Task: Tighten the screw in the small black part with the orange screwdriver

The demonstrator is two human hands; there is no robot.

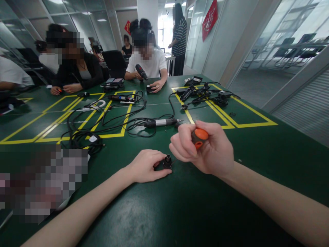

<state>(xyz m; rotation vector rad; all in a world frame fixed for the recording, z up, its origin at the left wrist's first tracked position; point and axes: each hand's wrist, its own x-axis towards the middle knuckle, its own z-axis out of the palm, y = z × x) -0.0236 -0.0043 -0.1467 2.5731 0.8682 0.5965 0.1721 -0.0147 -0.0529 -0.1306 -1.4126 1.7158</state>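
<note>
My right hand (204, 147) is raised above the table, fingers wrapped round the orange and dark-grey handle of a screwdriver (199, 138). The butt of the handle faces me; its shaft is hidden. My left hand (147, 166) rests on the green table (144, 212), thumb and fingers closed round a small black part (168, 162). This part stands upright, with a round, hollow cylindrical top and a wider base. The two hands are apart, the right one higher and to the right of the part.
Beyond my hands lies a silver-and-black electric screwdriver (160, 122) with its cable. Tangled black cables (87, 137) lie to the left, more cables and adapters (200, 92) at the far right. Yellow tape (253, 124) marks the table. A person opposite holds a power tool (141, 72).
</note>
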